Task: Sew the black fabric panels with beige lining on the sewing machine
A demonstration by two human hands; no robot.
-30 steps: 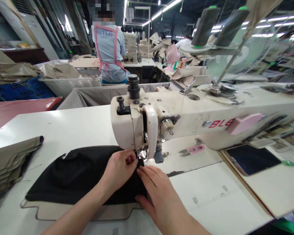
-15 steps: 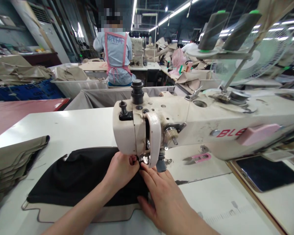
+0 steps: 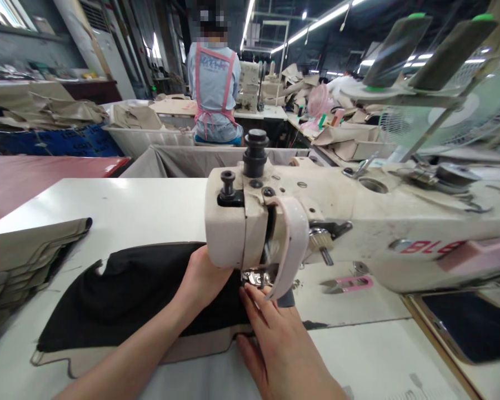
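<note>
A black fabric piece (image 3: 145,283) with a beige layer (image 3: 204,341) beneath it lies on the white table, its right end under the sewing machine (image 3: 229,228). My left hand (image 3: 204,278) rests over the black fabric, its fingers hidden behind the machine's head. Close to the presser foot (image 3: 256,278), my right hand (image 3: 277,328) lies on the right end of the piece. Its fingers are stretched out toward the foot, and the thumb is spread apart by the beige edge.
Folded beige pieces (image 3: 33,255) are stacked at the left. Pink-handled thread snips (image 3: 348,284) lie right of the needle area, with a phone (image 3: 475,322) farther right. Thread cones (image 3: 398,53) stand above the machine. A person (image 3: 214,89) sits ahead, back turned.
My view has shifted, so the machine appears farther right. My left hand has slid farther behind the machine head, and its earlier visible pinched fingers are now hidden. My right hand stays by the presser foot.
</note>
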